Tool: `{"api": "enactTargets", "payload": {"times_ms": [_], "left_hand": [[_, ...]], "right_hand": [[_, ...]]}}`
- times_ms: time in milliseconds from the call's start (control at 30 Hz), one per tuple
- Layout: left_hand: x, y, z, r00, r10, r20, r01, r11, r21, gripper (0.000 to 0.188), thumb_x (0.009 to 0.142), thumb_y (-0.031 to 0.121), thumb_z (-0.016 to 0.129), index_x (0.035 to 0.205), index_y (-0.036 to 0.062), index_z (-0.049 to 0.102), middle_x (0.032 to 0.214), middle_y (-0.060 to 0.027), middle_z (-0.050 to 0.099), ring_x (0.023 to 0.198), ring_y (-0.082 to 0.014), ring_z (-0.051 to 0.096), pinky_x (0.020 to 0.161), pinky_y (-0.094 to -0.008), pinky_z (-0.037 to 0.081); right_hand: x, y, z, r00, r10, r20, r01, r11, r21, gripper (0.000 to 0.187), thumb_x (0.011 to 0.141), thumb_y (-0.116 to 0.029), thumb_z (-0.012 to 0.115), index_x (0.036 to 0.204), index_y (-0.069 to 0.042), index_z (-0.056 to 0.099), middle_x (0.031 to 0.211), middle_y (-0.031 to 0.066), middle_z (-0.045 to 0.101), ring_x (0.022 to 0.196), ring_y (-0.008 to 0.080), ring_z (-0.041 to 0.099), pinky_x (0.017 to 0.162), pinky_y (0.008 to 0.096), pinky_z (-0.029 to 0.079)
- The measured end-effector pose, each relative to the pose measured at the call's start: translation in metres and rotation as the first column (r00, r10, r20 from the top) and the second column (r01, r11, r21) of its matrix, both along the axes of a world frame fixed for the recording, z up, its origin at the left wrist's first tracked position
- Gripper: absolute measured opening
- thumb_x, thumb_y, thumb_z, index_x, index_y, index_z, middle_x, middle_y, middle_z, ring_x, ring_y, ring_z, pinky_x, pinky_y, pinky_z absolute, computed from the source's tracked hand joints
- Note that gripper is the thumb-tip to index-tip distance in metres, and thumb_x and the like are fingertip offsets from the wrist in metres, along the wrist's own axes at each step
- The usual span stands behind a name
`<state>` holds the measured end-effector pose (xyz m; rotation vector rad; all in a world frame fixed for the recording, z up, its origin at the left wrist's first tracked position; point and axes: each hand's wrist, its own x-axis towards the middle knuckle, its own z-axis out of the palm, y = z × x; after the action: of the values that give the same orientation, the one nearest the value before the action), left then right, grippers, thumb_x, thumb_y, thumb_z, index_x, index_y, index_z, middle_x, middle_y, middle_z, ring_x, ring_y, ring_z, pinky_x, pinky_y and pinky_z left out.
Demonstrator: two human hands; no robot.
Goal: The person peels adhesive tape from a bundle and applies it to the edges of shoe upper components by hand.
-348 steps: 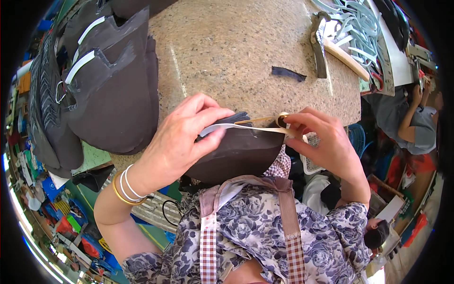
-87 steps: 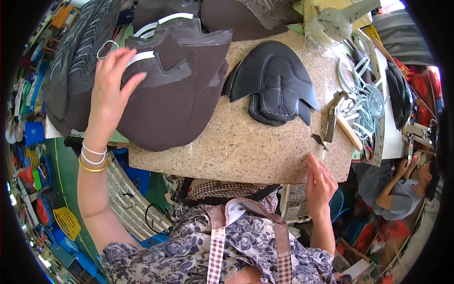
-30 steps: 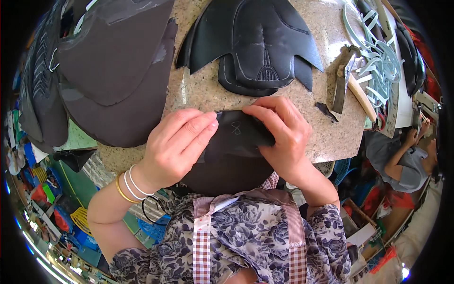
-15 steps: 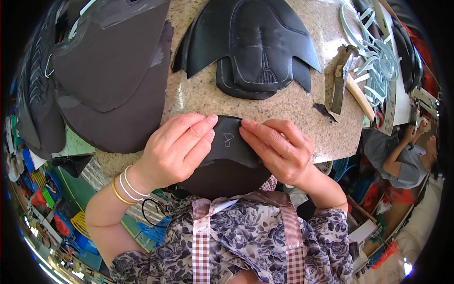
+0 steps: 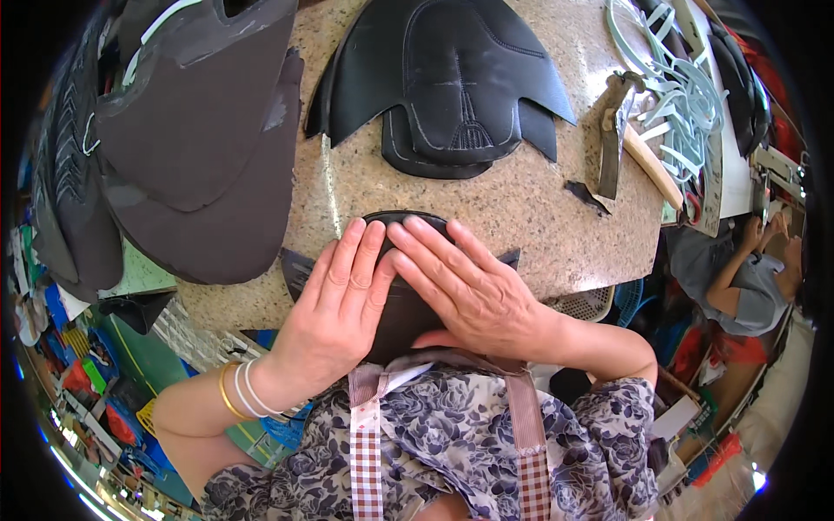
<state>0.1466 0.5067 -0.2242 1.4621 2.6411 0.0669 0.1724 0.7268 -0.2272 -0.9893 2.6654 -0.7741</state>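
A black leather piece (image 5: 388, 326) lies at the near edge of the stone table, in front of my body. Its curved far edge shows just beyond my fingertips, and pointed wings stick out on both sides. My left hand (image 5: 334, 304) rests flat on it, fingers stretched out. Beside it, my right hand (image 5: 473, 291) also presses flat, its fingers straight and slanting toward the left fingertips. The hands meet around the middle and cover most of the piece's surface. Neither hand grips anything.
Stitched black leather panels (image 5: 456, 82) are stacked at the far middle. Large dark panels (image 5: 191, 130) lie at left. At right are a wooden-handled tool (image 5: 651, 165), a small black scrap (image 5: 587, 197) and pale blue strips (image 5: 686, 117). A co-worker (image 5: 730, 278) sits at far right.
Both hands have gone from pinching the piece's far edge to lying flat on it, moving closer together. The piece's marked underside is turned out of sight and its side wings now show.
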Motion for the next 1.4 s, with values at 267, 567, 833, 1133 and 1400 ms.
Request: {"api": "enactTargets", "payload": {"times_ms": [267,567,833,1133,1400], "left_hand": [[-0.143,-0.041,0.052,0.929,0.363,-0.071,-0.258,0.774,0.578,0.024,0.095,0.007,0.052,0.115,-0.0033,0.061,0.118,-0.0147,0.063,0.108,-0.0276,0.062,0.094,-0.0346,0.047],[-0.217,-0.095,0.022,0.817,0.561,-0.131,-0.360,0.675,0.643,0.023,0.089,0.018,0.066,0.101,0.0014,0.056,0.112,-0.0141,0.067,0.096,-0.0283,0.066,0.084,-0.0335,0.049],[-0.060,-0.054,0.149,0.800,0.365,0.476,-0.592,0.610,0.527,0.022,0.085,0.014,0.064,0.096,0.0024,0.049,0.083,0.0017,0.045,0.075,-0.0065,0.043,0.067,-0.0185,0.035],[-0.046,-0.056,0.043,-0.347,-0.140,0.927,-0.570,0.817,-0.090,0.046,0.080,0.010,0.075,0.115,0.0006,0.047,0.116,-0.0065,0.055,0.099,-0.0084,0.051,0.087,-0.0245,0.044],[-0.044,-0.008,0.038,0.752,0.169,0.638,-0.427,0.861,0.275,0.034,0.065,0.004,0.079,0.095,0.0029,0.063,0.067,-0.0064,0.055,0.063,-0.0229,0.061,0.058,-0.0331,0.048]], "right_hand": [[0.002,0.041,-0.010,0.979,0.075,-0.191,-0.091,0.993,-0.077,0.041,0.081,-0.015,0.058,0.119,-0.002,0.061,0.128,0.0151,0.058,0.121,0.0259,0.055,0.103,0.0399,0.042],[-0.126,0.046,-0.007,0.629,-0.608,-0.485,0.671,0.740,-0.057,0.060,0.072,-0.026,0.081,0.122,-0.002,0.056,0.119,0.0171,0.063,0.105,0.0332,0.062,0.086,0.0424,0.051],[-0.050,-0.053,0.093,0.625,-0.430,-0.652,0.082,0.866,-0.493,0.048,0.080,-0.034,0.061,0.109,0.003,0.060,0.105,0.0189,0.064,0.109,0.0347,0.060,0.102,0.0581,0.038],[-0.039,-0.027,0.013,0.960,-0.017,-0.278,-0.064,0.958,-0.280,0.047,0.073,-0.048,0.073,0.077,-0.005,0.054,0.053,0.0059,0.052,0.052,0.0264,0.058,0.049,0.0368,0.044],[-0.006,-0.011,-0.012,0.973,-0.222,-0.069,0.221,0.975,-0.017,0.039,0.071,-0.036,0.076,0.088,-0.005,0.060,0.055,0.0038,0.057,0.051,0.0230,0.061,0.051,0.0337,0.047]]}}
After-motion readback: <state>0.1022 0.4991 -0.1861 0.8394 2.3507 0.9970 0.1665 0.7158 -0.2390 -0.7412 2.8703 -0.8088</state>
